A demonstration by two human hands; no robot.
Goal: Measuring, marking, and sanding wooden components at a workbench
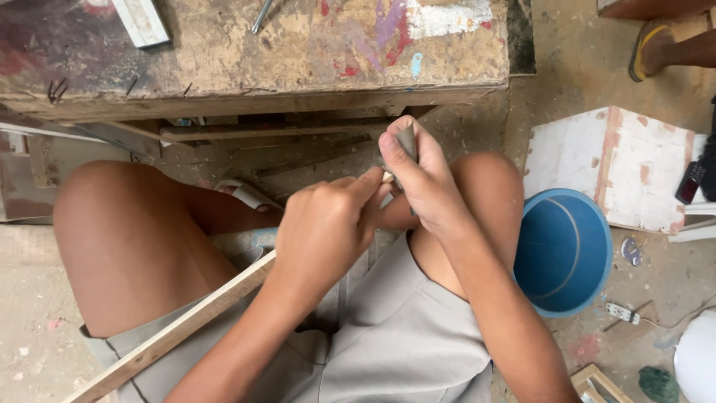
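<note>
Gripping a thin wooden strip (pixel 171 336) near its upper end, the left hand (pixel 324 227) is closed around it; strip runs down-left across the lap. Right hand (pixel 418 175) is closed on a small grey tool (pixel 407 140), tip touching the strip's end just beside the left fingers. Blue bucket (pixel 563 250) sits to the right, worn workbench (pixel 253 52) ahead.

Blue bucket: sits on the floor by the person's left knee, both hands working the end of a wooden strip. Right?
Wrong side. The head view shows the blue bucket on the floor by the right knee. Left hand and right hand do meet at the wooden strip end.
</note>
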